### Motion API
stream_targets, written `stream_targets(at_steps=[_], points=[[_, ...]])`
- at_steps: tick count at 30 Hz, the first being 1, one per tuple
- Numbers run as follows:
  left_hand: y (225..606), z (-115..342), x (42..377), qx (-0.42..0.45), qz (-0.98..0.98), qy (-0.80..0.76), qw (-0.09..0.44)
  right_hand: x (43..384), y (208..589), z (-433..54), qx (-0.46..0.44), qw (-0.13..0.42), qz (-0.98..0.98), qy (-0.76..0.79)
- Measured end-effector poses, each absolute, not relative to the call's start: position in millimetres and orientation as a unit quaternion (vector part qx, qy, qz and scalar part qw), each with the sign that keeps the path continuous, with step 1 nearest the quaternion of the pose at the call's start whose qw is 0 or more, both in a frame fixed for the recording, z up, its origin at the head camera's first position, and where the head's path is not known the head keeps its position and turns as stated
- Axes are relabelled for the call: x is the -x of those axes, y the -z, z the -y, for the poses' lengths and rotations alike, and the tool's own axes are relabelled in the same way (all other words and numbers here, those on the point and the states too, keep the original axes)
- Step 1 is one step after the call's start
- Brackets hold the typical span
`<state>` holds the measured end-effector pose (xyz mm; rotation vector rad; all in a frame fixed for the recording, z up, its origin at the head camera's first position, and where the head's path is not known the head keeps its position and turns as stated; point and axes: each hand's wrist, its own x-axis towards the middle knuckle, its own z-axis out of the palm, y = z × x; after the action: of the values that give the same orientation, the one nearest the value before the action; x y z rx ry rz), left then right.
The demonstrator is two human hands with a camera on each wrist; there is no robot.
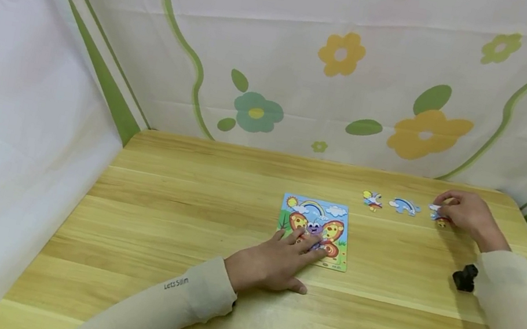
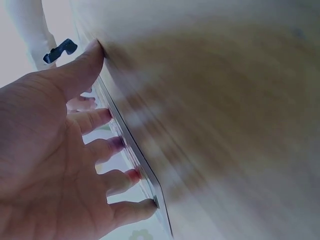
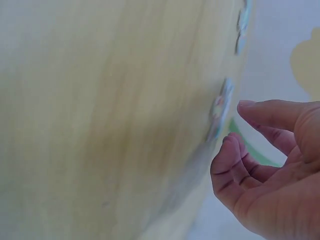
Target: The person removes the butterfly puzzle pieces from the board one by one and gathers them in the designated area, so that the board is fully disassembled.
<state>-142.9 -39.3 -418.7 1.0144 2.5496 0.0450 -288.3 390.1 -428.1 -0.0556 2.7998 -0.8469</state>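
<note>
A square butterfly jigsaw puzzle lies on the table in the head view. My left hand rests on its lower part with fingers spread, covering part of the butterfly. The left wrist view shows this hand with fingertips on the puzzle's thin edge and thumb on the tabletop. At the back right, my right hand hovers at a loose puzzle piece, partly hiding it. In the right wrist view that piece lies on the table beside the bent fingers and thumb of my right hand, which are apart.
Left of that piece lie a rainbow puzzle piece and another colourful piece, all in a row near the table's back edge. A white cloth wall with printed flowers stands behind the wooden table. A black wrist device sits by the right sleeve.
</note>
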Motion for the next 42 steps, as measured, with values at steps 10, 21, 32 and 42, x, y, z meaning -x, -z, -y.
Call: stream_targets(at_steps=[10,21,32,42], points=[[421.1,42.5,141.2,-0.377,-0.908,-0.016,0.179,280.4,414.8,-330.3,0.097,0.081,-0.954,0.273],[420.9,57.4,135.2,-0.39,-0.909,0.007,0.149,262.2,411.9,-237.8,0.202,0.078,-0.924,0.316],[419.9,71.3,129.2,-0.381,-0.91,-0.007,0.163,250.8,416.0,-180.0,0.257,0.14,-0.882,0.368],[412.5,75.1,132.4,-0.373,-0.902,-0.055,0.21,249.5,426.6,-153.5,0.267,0.208,-0.851,0.402]])
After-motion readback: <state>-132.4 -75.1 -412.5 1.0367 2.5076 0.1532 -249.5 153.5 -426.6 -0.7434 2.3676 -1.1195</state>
